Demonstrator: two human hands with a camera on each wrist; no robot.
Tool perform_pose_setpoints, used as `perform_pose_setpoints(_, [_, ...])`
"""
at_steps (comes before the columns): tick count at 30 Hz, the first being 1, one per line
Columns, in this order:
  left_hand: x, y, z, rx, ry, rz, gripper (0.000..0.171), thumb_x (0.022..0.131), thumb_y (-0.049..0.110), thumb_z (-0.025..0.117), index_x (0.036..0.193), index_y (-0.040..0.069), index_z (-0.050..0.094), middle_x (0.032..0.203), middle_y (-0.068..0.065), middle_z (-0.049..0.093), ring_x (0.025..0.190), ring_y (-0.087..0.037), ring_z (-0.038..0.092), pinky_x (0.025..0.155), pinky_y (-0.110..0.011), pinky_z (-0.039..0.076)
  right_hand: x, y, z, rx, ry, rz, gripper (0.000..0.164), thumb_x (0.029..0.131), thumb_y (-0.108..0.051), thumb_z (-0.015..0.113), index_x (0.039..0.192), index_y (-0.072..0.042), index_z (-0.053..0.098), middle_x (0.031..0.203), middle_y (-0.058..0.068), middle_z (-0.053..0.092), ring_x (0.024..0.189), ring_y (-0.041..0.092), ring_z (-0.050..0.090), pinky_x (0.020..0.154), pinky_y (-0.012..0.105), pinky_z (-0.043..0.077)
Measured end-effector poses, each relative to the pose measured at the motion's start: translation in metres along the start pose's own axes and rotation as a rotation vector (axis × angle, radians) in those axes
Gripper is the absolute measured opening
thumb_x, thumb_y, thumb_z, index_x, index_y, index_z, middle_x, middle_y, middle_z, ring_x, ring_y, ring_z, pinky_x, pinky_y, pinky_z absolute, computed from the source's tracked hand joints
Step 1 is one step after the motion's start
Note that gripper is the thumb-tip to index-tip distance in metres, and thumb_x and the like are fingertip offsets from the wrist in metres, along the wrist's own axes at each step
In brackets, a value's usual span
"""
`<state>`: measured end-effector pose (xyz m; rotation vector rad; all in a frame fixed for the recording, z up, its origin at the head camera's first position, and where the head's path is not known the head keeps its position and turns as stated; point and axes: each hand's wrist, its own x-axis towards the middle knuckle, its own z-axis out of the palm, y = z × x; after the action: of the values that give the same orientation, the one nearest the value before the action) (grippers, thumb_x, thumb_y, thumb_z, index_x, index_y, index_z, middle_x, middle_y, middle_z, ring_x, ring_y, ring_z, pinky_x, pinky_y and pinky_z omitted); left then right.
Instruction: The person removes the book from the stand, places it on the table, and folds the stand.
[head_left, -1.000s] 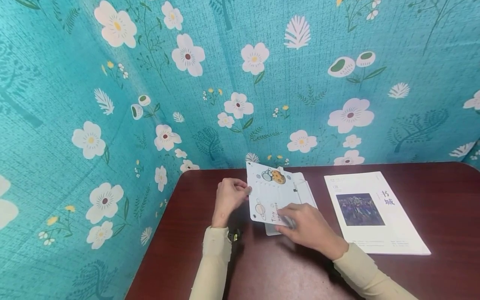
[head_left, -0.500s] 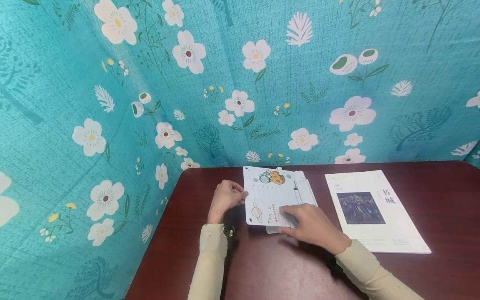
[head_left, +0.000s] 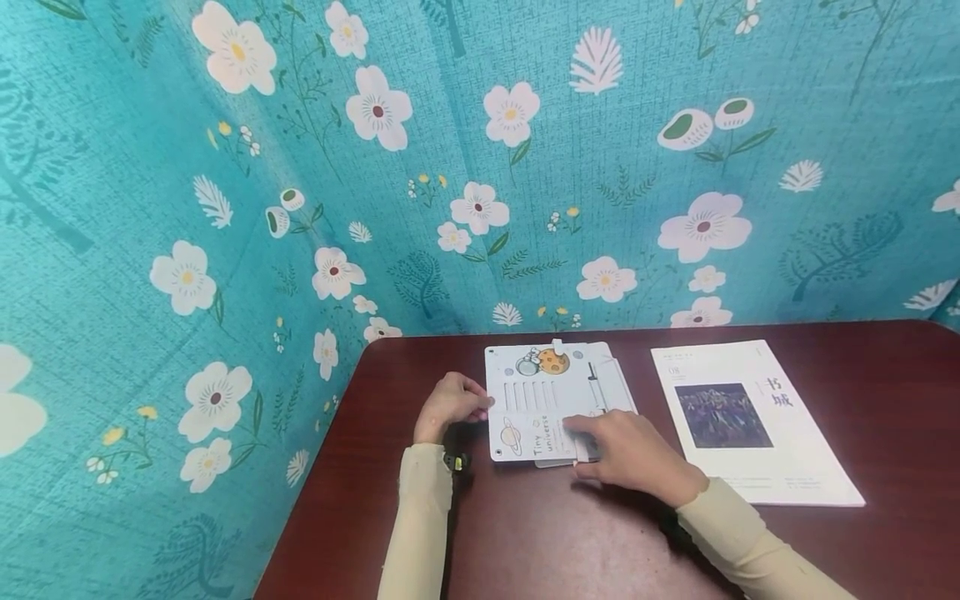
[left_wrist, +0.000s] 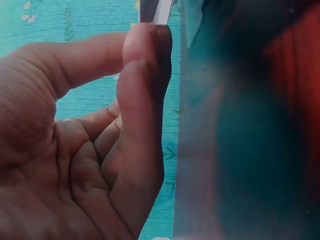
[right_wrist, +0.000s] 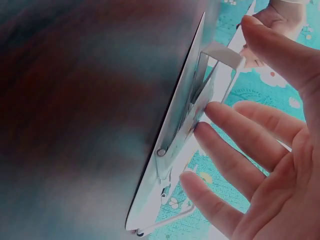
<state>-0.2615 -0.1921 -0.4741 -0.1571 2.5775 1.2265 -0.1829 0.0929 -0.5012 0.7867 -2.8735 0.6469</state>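
Note:
A white panel stand that looks like a folding book stand (head_left: 525,408) lies in front of me in the head view. Its face carries a cartoon astronaut, a planet and the words "Tiny universe". My left hand (head_left: 452,404) pinches its left edge; thumb and fingertips (left_wrist: 142,45) meet on the thin edge in the left wrist view. Over the stand's near right corner is my right hand (head_left: 626,450), fingers loosely extended. In the right wrist view, the fingers (right_wrist: 225,145) are spread right at the stand's hinged legs (right_wrist: 175,150), beside a white clip bracket (right_wrist: 225,55).
A white book (head_left: 723,417) with a dark picture on its cover lies right of the stand on the dark red table (head_left: 510,533). A teal flowered cloth (head_left: 420,167) hangs behind the table and along its left side.
The stand's printed panel has come down from a tilt to nearly flat, its left edge lowering with my left hand. My right hand has shifted slightly right and stays over the stand's near right corner.

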Motion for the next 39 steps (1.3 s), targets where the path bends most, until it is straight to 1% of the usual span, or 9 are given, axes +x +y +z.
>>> perform_pose_setpoints(3, [0.003, -0.004, 0.002, 0.011, -0.009, -0.005, 0.012, 0.09, 0.01, 0.078, 0.094, -0.001, 0.075, 0.074, -0.009, 0.072, 0.059, -0.011, 0.065, 0.059, -0.023, 0.057, -0.001, 0.001, 0.0, 0.002, -0.017, 0.01, 0.066, 0.066, -0.043, 0.096, 0.125, -0.021, 0.075, 0.08, -0.005, 0.073, 0.063, 0.007, 0.044, 0.057, 0.029, 0.042])
perform_pose_setpoints(5, [0.005, -0.006, 0.004, 0.017, -0.013, -0.007, 0.012, 0.09, 0.01, 0.079, 0.093, -0.001, 0.076, 0.072, -0.008, 0.071, 0.058, -0.01, 0.065, 0.057, -0.022, 0.055, -0.001, 0.002, 0.0, -0.007, -0.021, 0.01, 0.067, 0.065, -0.043, 0.096, 0.124, -0.02, 0.075, 0.079, -0.005, 0.072, 0.063, 0.007, 0.044, 0.057, 0.03, 0.043])
perform_pose_setpoints(12, [0.005, -0.013, 0.007, 0.026, -0.029, -0.02, 0.012, 0.089, 0.008, 0.078, 0.094, -0.001, 0.075, 0.07, -0.006, 0.07, 0.059, -0.01, 0.064, 0.057, -0.021, 0.054, -0.003, 0.005, 0.002, -0.009, -0.014, -0.003, 0.06, 0.065, -0.04, 0.096, 0.118, -0.018, 0.077, 0.085, -0.004, 0.075, 0.066, 0.006, 0.052, 0.058, 0.032, 0.047])
perform_pose_setpoints(19, [0.008, -0.016, 0.009, 0.007, -0.044, -0.025, 0.013, 0.089, 0.007, 0.078, 0.095, -0.003, 0.073, 0.072, -0.007, 0.069, 0.059, -0.009, 0.064, 0.056, -0.021, 0.055, -0.003, 0.005, 0.003, -0.012, -0.009, -0.005, 0.051, 0.068, -0.037, 0.095, 0.113, -0.019, 0.078, 0.083, -0.004, 0.074, 0.064, 0.005, 0.05, 0.057, 0.031, 0.046])
perform_pose_setpoints(24, [0.011, -0.02, 0.01, 0.0, -0.059, -0.04, 0.013, 0.089, 0.007, 0.079, 0.096, -0.003, 0.074, 0.073, -0.007, 0.069, 0.059, -0.009, 0.064, 0.057, -0.02, 0.056, -0.002, 0.005, 0.004, -0.017, -0.011, -0.007, 0.05, 0.069, -0.037, 0.095, 0.112, -0.018, 0.078, 0.085, -0.003, 0.076, 0.065, 0.005, 0.051, 0.057, 0.031, 0.046])
perform_pose_setpoints(31, [0.015, -0.024, 0.009, -0.045, -0.105, -0.045, 0.013, 0.09, 0.007, 0.078, 0.096, -0.003, 0.074, 0.071, -0.005, 0.067, 0.059, -0.009, 0.064, 0.057, -0.02, 0.057, -0.002, 0.005, 0.003, 0.001, -0.021, 0.006, 0.05, 0.07, -0.033, 0.094, 0.114, -0.016, 0.078, 0.087, -0.001, 0.077, 0.064, 0.005, 0.049, 0.058, 0.029, 0.044])
perform_pose_setpoints(35, [0.016, -0.023, 0.008, -0.051, -0.104, -0.042, 0.011, 0.091, 0.007, 0.078, 0.095, -0.002, 0.073, 0.07, -0.005, 0.066, 0.058, -0.009, 0.064, 0.056, -0.02, 0.057, 0.001, 0.005, 0.003, 0.012, 0.001, -0.002, 0.046, 0.072, -0.029, 0.093, 0.114, -0.016, 0.078, 0.087, 0.0, 0.077, 0.064, 0.007, 0.048, 0.057, 0.029, 0.043])
perform_pose_setpoints(39, [0.015, -0.022, 0.009, -0.052, -0.103, -0.047, 0.01, 0.091, 0.005, 0.077, 0.095, -0.003, 0.072, 0.069, -0.005, 0.066, 0.057, -0.009, 0.063, 0.056, -0.021, 0.057, 0.003, 0.005, 0.004, 0.001, 0.022, -0.004, 0.042, 0.073, -0.026, 0.093, 0.112, -0.016, 0.079, 0.088, 0.001, 0.078, 0.066, 0.008, 0.052, 0.058, 0.031, 0.045])
